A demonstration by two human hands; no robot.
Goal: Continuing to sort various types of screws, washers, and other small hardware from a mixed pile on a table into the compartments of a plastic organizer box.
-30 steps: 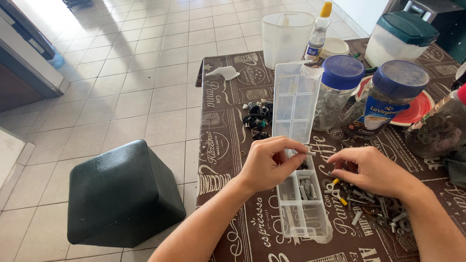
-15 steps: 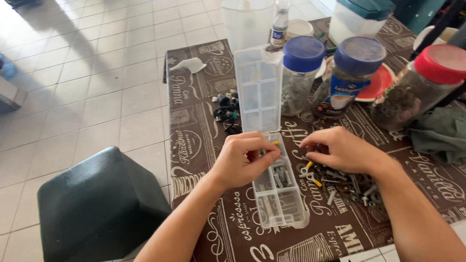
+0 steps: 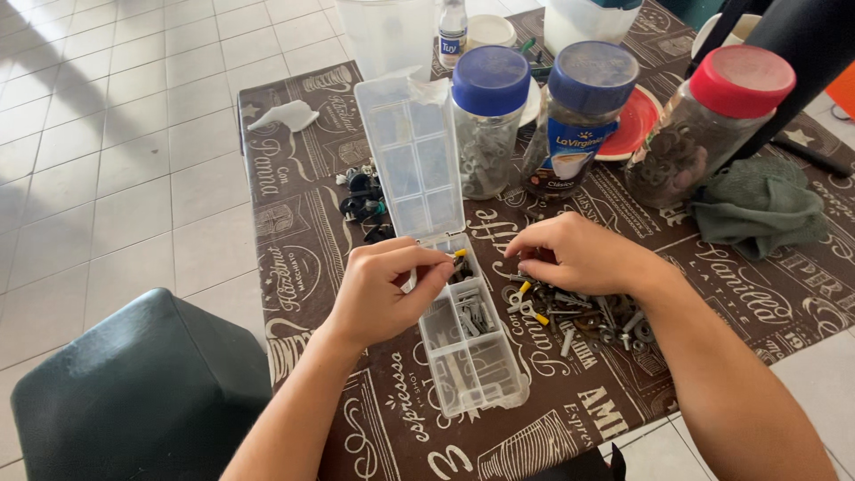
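Scene: a person sorts small hardware at a bench [image 3: 294, 223] covered with a brown printed cloth.
Left hand: the left hand [image 3: 383, 289] is closed in a pinch on a small yellow-tipped piece [image 3: 458, 254], held just over the far compartments of the clear plastic box [image 3: 468, 343].
Right hand: the right hand [image 3: 583, 254] rests curled on the loose pile of screws and plugs [image 3: 579, 316], fingertips down among them; whether it holds one I cannot tell.
Box: lies in the near middle of the bench, between the two hands, its hinged lid [image 3: 411, 156] standing open on the far side.
Handling: the piece looks light, hard and easily dropped, best taken by fingertips across its body; the thin box looks light and likely to slide, best steadied by its side walls.
Far side: two blue-lidded jars [image 3: 488, 120], a red-lidded jar [image 3: 712, 120].
Right edge: a green rag [image 3: 757, 209].
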